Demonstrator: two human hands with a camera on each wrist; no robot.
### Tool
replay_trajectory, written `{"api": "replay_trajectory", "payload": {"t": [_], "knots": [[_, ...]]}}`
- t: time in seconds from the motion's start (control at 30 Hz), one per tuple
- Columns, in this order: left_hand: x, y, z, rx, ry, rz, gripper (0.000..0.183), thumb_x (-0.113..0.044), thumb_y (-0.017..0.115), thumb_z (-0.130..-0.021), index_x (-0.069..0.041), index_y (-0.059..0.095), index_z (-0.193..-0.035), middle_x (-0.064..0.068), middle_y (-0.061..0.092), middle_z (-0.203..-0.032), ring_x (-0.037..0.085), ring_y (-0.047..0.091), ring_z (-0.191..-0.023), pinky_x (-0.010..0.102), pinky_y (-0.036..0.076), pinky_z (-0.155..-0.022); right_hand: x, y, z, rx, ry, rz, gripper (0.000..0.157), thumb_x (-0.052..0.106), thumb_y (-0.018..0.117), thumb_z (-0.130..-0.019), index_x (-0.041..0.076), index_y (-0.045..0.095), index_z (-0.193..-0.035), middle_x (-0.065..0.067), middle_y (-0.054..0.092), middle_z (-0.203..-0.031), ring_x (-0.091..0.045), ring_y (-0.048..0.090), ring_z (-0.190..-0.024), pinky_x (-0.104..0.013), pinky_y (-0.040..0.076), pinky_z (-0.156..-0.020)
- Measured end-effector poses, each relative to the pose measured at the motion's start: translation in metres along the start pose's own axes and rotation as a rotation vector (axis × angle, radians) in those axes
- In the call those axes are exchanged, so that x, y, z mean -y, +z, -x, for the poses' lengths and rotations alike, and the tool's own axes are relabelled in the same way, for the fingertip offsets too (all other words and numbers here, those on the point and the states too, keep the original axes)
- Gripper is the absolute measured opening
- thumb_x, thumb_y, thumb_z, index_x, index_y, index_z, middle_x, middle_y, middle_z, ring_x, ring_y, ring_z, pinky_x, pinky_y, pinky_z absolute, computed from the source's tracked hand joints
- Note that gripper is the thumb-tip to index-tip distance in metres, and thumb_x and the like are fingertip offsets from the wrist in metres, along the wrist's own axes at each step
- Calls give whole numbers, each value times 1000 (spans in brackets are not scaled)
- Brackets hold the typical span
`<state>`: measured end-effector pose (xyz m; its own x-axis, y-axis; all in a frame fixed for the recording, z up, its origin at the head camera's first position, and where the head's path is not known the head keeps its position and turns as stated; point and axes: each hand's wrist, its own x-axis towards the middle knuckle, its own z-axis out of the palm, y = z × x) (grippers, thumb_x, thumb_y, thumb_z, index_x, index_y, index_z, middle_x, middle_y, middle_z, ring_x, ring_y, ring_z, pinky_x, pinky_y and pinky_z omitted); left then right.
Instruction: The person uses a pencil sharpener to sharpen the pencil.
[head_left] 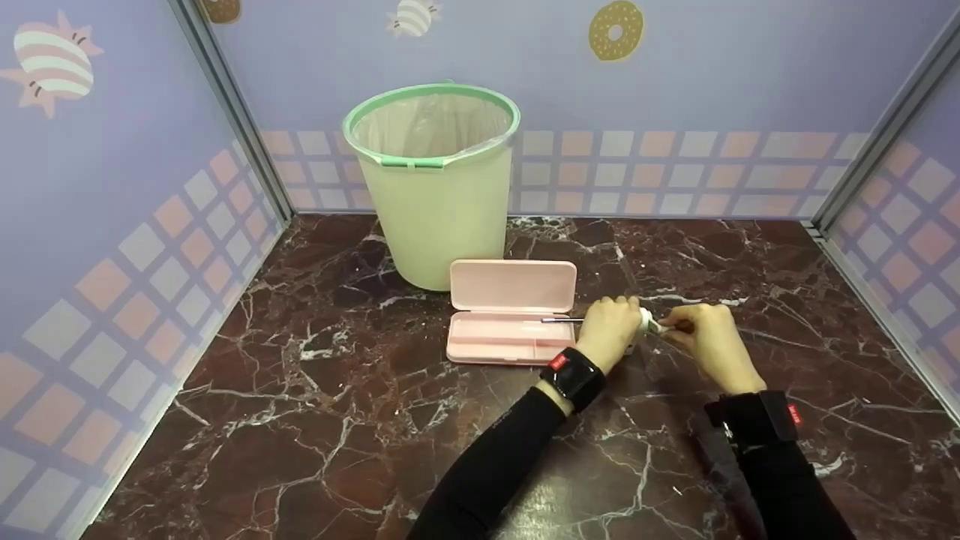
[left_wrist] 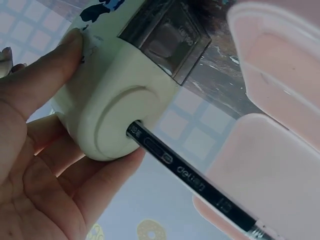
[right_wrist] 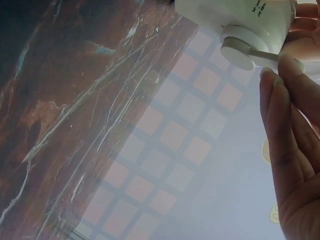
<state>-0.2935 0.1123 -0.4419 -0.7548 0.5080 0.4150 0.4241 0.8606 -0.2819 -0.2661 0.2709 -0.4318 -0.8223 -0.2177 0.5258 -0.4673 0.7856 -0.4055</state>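
Observation:
My left hand [head_left: 609,328] grips a pale pencil sharpener [left_wrist: 107,95], thumb on one side and fingers round the other. The sharpener has a dark see-through shavings drawer [left_wrist: 167,42]. A black pencil [left_wrist: 192,177] sticks into its round hole, the lead end hidden inside. On the opposite face is a crank handle [right_wrist: 240,54], which my right hand [head_left: 712,343] pinches between thumb and fingertips. Left of the hands lies a pink pencil case [head_left: 480,349], lid [head_left: 514,286] raised; the pencil's free end hangs over its right part.
Behind the pencil case stands a pale green bin [head_left: 442,217] with a green rim and a plastic liner. Patterned panels [head_left: 712,82] wall in the dark marbled table [head_left: 330,420] at the back and both sides.

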Motion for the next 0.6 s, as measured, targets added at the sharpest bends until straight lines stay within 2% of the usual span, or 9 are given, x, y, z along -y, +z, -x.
{"api": "replay_trajectory", "payload": {"t": [0.13,0.27,0.37,0.6], "knots": [[0,1,0,20,13,7,23,-22,54,-94,-17,70,-111,-6,71,-91,10,66,-76,20,53,-64,0,1,-2,-32,19,2,14,-7,82,-67,1,75,-76,-13,74,-74,-20,66,-62,-26,51,-58],[1,2,0,12,30,21,23,-22,56,-94,-17,70,-112,-6,71,-91,10,67,-75,20,54,-63,2,1,-10,-64,50,21,13,-8,81,-68,-3,75,-78,-19,74,-77,-32,70,-67,-43,55,-63],[1,4,0,14,36,30,24,-22,57,-93,-17,70,-113,-6,72,-92,10,67,-75,20,54,-63,5,0,-17,-34,72,42,12,-8,80,-69,-5,74,-79,-22,73,-78,-36,70,-69,-49,56,-66],[5,5,-2,2,46,31,23,-23,57,-93,-18,70,-112,-6,73,-93,10,68,-75,22,55,-62,11,-4,-31,45,111,110,9,-7,78,-73,-6,72,-80,-24,72,-81,-41,68,-73,-53,54,-69]]}}
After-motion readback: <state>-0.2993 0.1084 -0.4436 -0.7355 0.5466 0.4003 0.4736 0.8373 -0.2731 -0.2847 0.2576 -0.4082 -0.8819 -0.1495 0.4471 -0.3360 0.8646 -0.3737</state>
